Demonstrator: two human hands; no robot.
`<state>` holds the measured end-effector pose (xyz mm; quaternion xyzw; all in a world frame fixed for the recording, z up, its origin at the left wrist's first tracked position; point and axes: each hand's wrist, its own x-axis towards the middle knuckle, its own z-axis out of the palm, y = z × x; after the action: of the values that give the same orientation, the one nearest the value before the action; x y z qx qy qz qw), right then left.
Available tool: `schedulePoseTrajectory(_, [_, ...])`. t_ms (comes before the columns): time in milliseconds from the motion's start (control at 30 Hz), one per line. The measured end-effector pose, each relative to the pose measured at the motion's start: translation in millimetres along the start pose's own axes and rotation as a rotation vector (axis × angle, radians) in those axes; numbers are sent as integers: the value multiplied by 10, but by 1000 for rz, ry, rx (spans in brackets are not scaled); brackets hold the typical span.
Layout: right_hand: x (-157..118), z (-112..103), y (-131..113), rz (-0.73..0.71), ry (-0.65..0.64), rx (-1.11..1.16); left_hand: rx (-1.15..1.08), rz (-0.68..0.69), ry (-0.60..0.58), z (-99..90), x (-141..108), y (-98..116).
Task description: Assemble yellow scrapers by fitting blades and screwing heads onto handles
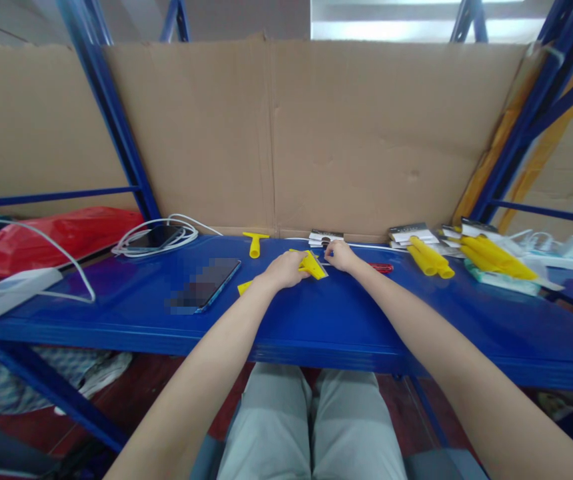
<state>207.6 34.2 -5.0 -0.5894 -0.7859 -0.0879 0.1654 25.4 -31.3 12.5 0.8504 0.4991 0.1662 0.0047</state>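
Observation:
My left hand (286, 270) is closed round a yellow plastic tool (313, 265) with a broad end and a pale, thin edge on its right side. Just right of it, my right hand (340, 255) has its fingers pinched together; anything between them is too small to make out. A small stack of black-and-white cards (324, 235) lies right behind the right hand. A red-handled tool (381, 268) lies partly behind my right forearm. Another yellow piece (244, 287) is partly hidden by my left forearm. A yellow T-shaped piece (255, 245) stands farther back.
The blue tabletop (326, 320) ends at a cardboard wall (316, 133). A phone (211, 287) lies at left, near coiled white cable (181, 233), a red bag (66, 237) and a power strip (11, 297). Yellow tubular handles (429, 259) and more card packs (411, 235) lie at right.

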Motion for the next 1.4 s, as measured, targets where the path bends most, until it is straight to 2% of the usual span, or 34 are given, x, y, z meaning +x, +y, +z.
schedulePoseTrajectory(567, [40,28,1,0,-101,-12,-11,19,-28,10,14,-7])
schedulePoseTrajectory(833, [27,44,16,-10,-59,19,-1,25,-32,7,9,-6])
schedulePoseTrajectory(1133, [17,2,36,-56,60,82,-8,37,-7,-2,-9,0])
schedulePoseTrajectory(1233, [-12,-59,-52,-130,146,165,-8,44,-7,-3,-12,4])
schedulePoseTrajectory(1300, [-58,-110,-121,-244,198,248,0,53,-10,0,-11,3])
schedulePoseTrajectory(1400, [-155,-167,-153,-379,198,301,7,76,-10,2,-10,4])
